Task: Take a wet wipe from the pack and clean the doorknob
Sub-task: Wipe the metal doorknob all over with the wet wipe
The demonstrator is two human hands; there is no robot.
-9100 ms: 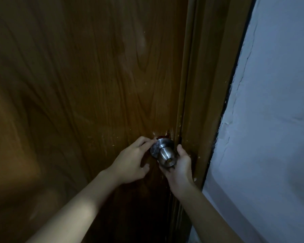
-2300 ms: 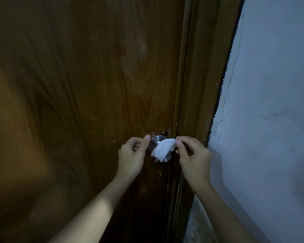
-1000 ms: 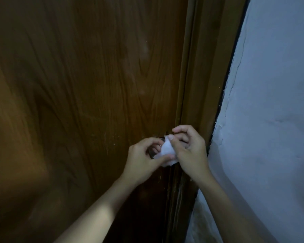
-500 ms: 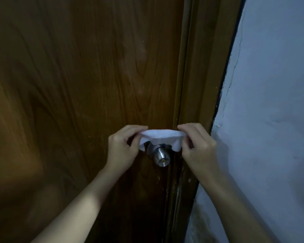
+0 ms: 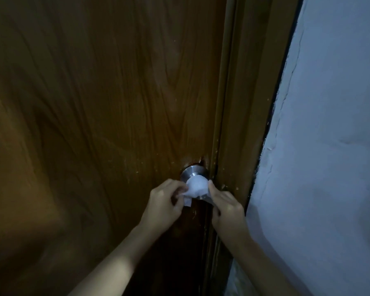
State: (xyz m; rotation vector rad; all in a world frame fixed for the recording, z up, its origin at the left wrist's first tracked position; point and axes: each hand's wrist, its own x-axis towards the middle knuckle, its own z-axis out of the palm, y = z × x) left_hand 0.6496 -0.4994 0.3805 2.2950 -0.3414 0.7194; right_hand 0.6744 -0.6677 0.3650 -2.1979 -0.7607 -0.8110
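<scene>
A white wet wipe [image 5: 196, 188] is draped over the front of the silver doorknob [image 5: 192, 172], hiding its round end; only the metal base plate and neck show above it. My left hand [image 5: 163, 201] pinches the wipe's left end. My right hand [image 5: 224, 205] pinches its right end, thumb against the knob's side. Both hands sit just below the knob, pulling the wipe tight across it. The pack of wipes is out of sight.
The knob sits on a dark brown wooden door [image 5: 107, 103], close to the door frame [image 5: 248, 103] on the right. A pale painted wall [image 5: 329, 146] with cracks along its edge fills the right side. The light is dim.
Half a second ago the wipe was stretched flat above the knob with the knob's end bare. Both hands have since come down and drawn the wipe over the knob's front.
</scene>
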